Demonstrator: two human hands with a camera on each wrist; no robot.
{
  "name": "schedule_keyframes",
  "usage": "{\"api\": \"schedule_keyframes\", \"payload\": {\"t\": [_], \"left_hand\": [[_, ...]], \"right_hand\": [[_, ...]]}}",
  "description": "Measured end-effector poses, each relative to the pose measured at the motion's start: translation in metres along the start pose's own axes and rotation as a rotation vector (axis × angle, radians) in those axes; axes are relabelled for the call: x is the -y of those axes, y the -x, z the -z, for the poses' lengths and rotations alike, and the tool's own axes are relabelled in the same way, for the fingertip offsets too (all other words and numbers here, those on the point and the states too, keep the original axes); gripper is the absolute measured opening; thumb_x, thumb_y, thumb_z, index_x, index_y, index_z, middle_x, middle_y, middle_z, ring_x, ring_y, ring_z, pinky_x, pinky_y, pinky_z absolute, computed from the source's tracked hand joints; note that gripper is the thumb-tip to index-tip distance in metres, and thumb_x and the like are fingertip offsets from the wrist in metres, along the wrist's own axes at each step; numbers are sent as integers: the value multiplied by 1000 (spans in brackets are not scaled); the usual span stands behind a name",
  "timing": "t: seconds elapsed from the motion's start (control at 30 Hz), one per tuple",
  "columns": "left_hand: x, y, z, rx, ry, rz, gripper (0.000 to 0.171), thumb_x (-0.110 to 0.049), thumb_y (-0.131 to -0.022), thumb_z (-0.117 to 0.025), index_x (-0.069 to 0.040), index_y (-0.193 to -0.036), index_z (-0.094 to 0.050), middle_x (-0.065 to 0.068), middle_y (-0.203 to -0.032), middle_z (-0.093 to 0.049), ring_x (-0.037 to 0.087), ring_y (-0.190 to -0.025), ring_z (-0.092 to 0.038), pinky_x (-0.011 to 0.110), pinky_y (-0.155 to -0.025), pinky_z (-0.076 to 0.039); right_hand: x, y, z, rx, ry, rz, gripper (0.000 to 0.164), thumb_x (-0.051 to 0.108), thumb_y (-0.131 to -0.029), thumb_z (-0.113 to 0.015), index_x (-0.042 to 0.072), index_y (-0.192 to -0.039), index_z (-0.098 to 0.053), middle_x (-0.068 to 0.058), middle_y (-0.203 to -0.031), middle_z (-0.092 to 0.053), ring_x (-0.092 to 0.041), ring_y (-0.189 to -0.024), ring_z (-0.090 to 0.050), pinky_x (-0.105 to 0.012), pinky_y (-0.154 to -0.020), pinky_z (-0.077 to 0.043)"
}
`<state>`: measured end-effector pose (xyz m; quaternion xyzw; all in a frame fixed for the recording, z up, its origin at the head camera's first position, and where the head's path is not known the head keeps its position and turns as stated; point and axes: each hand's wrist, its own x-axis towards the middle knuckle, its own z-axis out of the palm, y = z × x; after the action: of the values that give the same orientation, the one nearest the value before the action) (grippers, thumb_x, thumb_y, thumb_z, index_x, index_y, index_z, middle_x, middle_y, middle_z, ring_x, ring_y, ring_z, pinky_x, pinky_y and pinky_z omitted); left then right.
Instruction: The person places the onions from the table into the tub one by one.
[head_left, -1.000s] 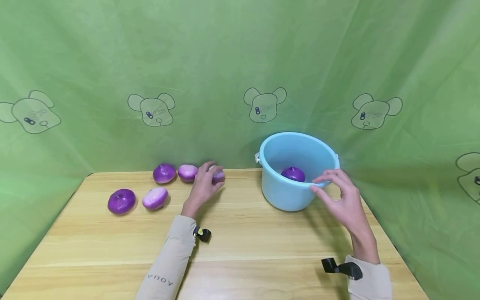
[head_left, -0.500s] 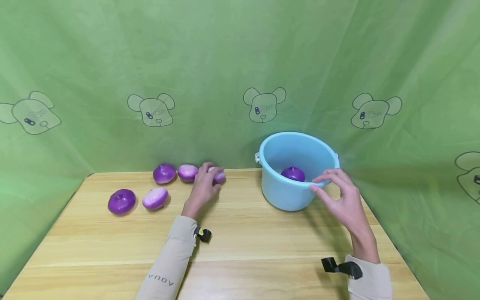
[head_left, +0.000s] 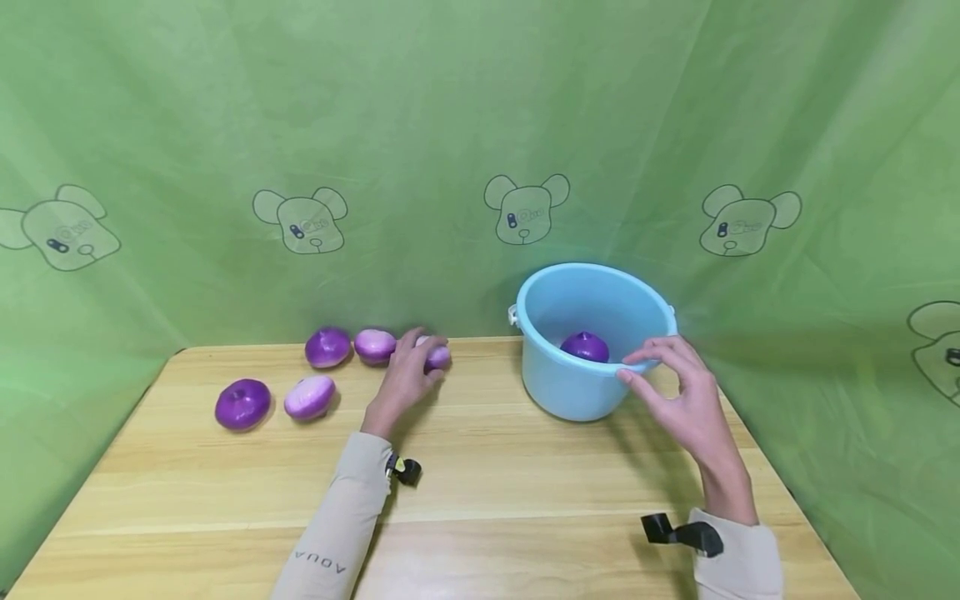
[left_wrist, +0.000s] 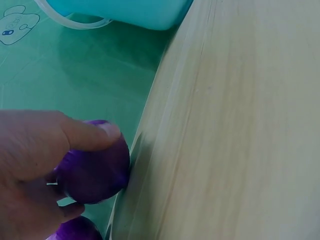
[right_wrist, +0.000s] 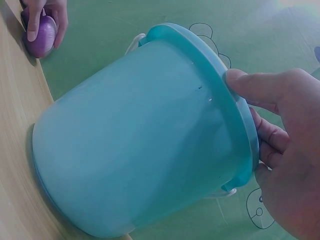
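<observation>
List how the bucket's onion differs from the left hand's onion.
The inner onion sits inside the bucket; the held onion is outside. The left hand grips the held onion; the inner onion is untouched. In the head view, the inner onion looks dark purple, the held onion paler. Both are rounded.

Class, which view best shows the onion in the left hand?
Left wrist: the onion appears largest, partly covered by the left hand. The head view shows only part; the right wrist shows it small, partly covered.
</observation>
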<state>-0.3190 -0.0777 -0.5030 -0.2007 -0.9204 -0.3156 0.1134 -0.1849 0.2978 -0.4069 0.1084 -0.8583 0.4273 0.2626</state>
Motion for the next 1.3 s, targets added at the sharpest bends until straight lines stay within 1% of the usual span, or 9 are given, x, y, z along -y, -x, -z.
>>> {"api": "schedule_keyframes", "payload": {"t": [0.1, 0.23, 0.3, 0.6, 0.83, 0.97, 1.1, 1.3], "left_hand": [[1, 1, 0, 6, 25, -14, 50, -12, -87, -82, -10, -134, -65, 28, -151, -42, 46, -141, -37, 64, -118, -28], [2, 0, -1, 12, 53, -19, 45, -17, -91, -79, -9, -134, -65, 29, -149, -43, 46, -138, -39, 63, -114, -34], [2, 0, -1, 17, 61, -14, 44, -17, -92, -78, -9, -134, -65, 29, -149, -43, 46, -137, -39, 63, -112, -37], [1, 0, 0, 27, 77, 14, 44, -17, -92, -78, -9, -134, -65, 26, -146, -45, 43, -132, -41, 59, -109, -43], [2, 1, 0, 30, 94, 27, 45, -18, -92, -78, -10, -134, -65, 25, -147, -44, 41, -133, -41, 58, -108, -43], [3, 0, 3, 22, 111, 39, 45, -20, -93, -78, -9, -135, -64, 23, -148, -42, 40, -135, -41, 57, -108, -44], [0, 1, 7, 6, 121, 52, 46, -21, -93, -78, -10, -135, -64, 19, -148, -42, 39, -136, -41, 57, -109, -44], [-4, 2, 12, -26, 145, 62, 45, -20, -92, -79, -11, -133, -65, 18, -147, -43, 37, -136, -41, 59, -111, -41]], "right_hand": [[-1, 0, 0, 0, 2, 1, 25, -3, -81, -83, 6, -102, -75, -9, -119, -63, -4, -117, -48, -21, -106, -33], [0, 0, 0, 0, -2, 4, 25, -3, -81, -84, 6, -102, -75, -9, -119, -63, -5, -117, -48, -20, -105, -33], [0, 0, 0, 0, -1, 2, 25, -3, -81, -84, 6, -102, -75, -8, -119, -63, -5, -117, -48, -20, -105, -33], [0, 0, 0, 0, 5, -3, 24, -1, -82, -84, 7, -103, -76, -7, -119, -63, -4, -118, -48, -24, -106, -34], [1, 0, 0, -2, 5, 0, 24, -1, -81, -84, 7, -103, -76, -2, -118, -62, -4, -118, -48, -23, -106, -33], [1, 0, -1, 0, -1, 1, 24, 0, -82, -84, 7, -103, -76, -4, -119, -63, -4, -118, -48, -23, -106, -33], [3, -1, 0, 3, -3, 10, 21, 2, -83, -84, 8, -102, -75, -7, -118, -64, -5, -117, -48, -22, -106, -33], [2, 0, 1, 6, 1, 8, 20, 3, -84, -84, 8, -101, -75, -5, -117, -63, -5, -117, -49, -22, -105, -33]]}}
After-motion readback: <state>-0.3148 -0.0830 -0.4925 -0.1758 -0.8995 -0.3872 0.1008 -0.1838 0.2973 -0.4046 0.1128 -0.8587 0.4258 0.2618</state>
